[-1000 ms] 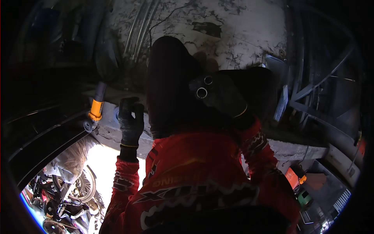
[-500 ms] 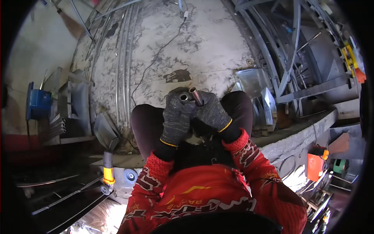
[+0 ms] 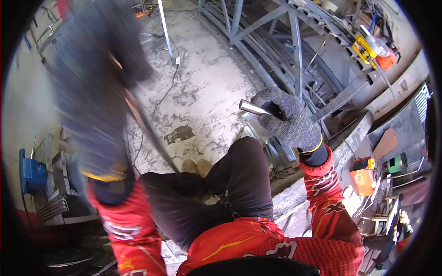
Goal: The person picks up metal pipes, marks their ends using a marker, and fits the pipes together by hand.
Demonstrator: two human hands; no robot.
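My left hand (image 3: 99, 78), in a dark knitted work glove, is raised close to the camera at the left and smeared by motion. A long, thin metal tube (image 3: 148, 129) slants down from it toward my knees; the fingers look closed around it, though blur hides the detail. My right hand (image 3: 287, 117), in a matching glove, is held above my right knee. Its fingers are wrapped round a shiny metal tube (image 3: 252, 107), whose open end points left. The rest of that tube is hidden by the glove.
Welded metal frames (image 3: 271, 41) stand along the right. A cable (image 3: 170, 87) runs over the stained floor (image 3: 207, 92). At the left are a blue box-shaped tool (image 3: 33, 171) and stacked tubes (image 3: 54, 207). A yellow level (image 3: 363, 48) and an orange box (image 3: 363, 181) lie at the right.
My hands have parted from the middle. The left has swung up and left with its tube, and the right has moved right with the other tube. The camera view has shifted too.
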